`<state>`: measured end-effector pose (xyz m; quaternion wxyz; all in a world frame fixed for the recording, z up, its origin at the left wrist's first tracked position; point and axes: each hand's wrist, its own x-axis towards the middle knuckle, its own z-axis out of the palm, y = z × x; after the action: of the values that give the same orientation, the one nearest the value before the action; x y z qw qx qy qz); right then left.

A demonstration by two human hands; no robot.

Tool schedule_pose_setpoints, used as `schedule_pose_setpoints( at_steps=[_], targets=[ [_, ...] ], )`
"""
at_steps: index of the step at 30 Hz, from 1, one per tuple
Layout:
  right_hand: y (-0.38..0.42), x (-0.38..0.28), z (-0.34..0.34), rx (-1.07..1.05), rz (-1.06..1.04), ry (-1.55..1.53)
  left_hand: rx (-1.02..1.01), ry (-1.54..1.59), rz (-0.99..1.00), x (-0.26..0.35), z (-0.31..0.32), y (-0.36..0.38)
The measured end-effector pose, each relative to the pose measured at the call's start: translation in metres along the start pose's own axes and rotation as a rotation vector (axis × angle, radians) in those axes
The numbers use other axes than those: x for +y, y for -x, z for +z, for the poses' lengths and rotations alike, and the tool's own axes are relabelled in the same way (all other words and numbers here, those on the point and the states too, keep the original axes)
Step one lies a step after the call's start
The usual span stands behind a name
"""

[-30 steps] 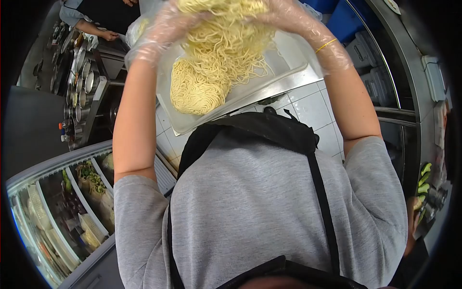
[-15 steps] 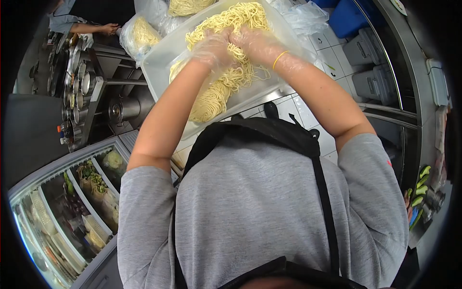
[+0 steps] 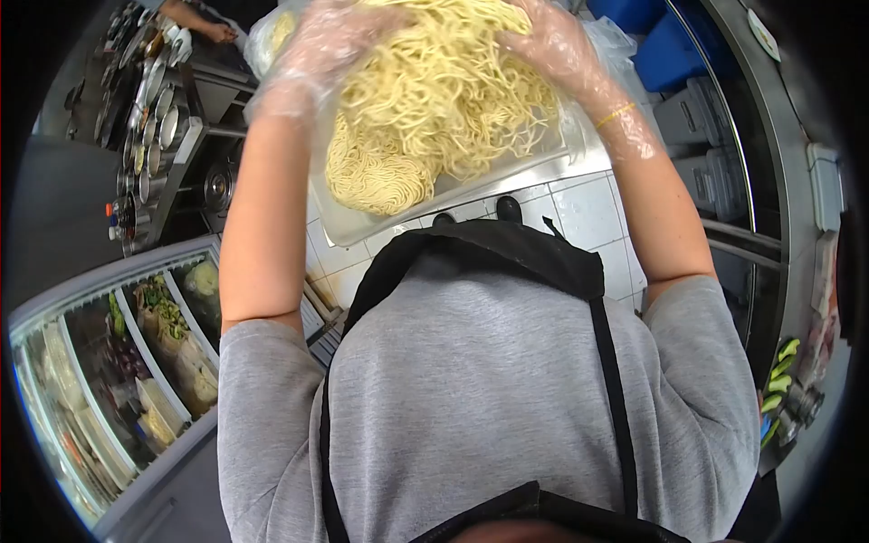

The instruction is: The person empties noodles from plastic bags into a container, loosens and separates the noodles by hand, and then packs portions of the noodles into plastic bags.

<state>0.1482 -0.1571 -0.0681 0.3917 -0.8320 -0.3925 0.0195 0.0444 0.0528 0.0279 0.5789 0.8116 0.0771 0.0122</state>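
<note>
Both hands wear clear plastic gloves and are raised with a big loose mass of yellow noodles (image 3: 444, 81) between them. My left hand (image 3: 335, 41) is on the left side of the mass, its fingers around the strands. On the right side my right hand (image 3: 552, 45) holds the strands too, with a yellow band at its wrist. Beneath is a translucent plastic tub (image 3: 353, 231). A coiled bundle of noodles (image 3: 380, 176) lies in the tub's near left part. Some strands are blurred and hide parts of the fingers.
A clear bag (image 3: 262, 45) is beyond my left hand. Another person's hand (image 3: 220, 33) shows at the upper left, near pots (image 3: 170, 127). An open chiller (image 3: 118, 362) with vegetables stands at the lower left. Blue bins (image 3: 670, 54) and grey containers are at the right.
My hands have lifted the noodles up toward the camera and moved farther apart. The noodles are now looser and more spread out, hiding more of the tub.
</note>
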Motion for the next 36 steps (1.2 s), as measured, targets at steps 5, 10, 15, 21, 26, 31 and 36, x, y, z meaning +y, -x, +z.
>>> schedule_pose_setpoints(
  at_steps=[5,10,15,21,26,31,36],
  targets=[
    [0.008,-0.016,0.009,-0.185,0.066,0.367,-0.045,-0.343,0.209,-0.031,0.002,0.007],
    [0.006,-0.068,0.004,-0.130,-0.153,0.115,0.151,-0.516,-0.104,-0.061,-0.046,0.065],
    [0.009,-0.105,0.052,-0.733,-0.027,-0.161,0.294,0.003,-0.462,-0.083,-0.027,0.130],
    [-0.013,-0.082,0.089,-0.718,0.000,0.123,0.362,0.729,-0.531,-0.072,0.007,0.161],
    [-0.031,-0.085,0.102,-0.933,0.133,0.059,0.372,0.796,-0.695,-0.087,-0.001,0.158],
    [-0.018,-0.081,0.110,-0.853,0.494,-0.556,0.361,0.872,-0.612,-0.098,0.011,0.152],
    [-0.022,-0.069,0.126,-0.799,0.281,-0.369,0.302,0.904,-0.558,-0.132,0.019,0.132]
  ],
)
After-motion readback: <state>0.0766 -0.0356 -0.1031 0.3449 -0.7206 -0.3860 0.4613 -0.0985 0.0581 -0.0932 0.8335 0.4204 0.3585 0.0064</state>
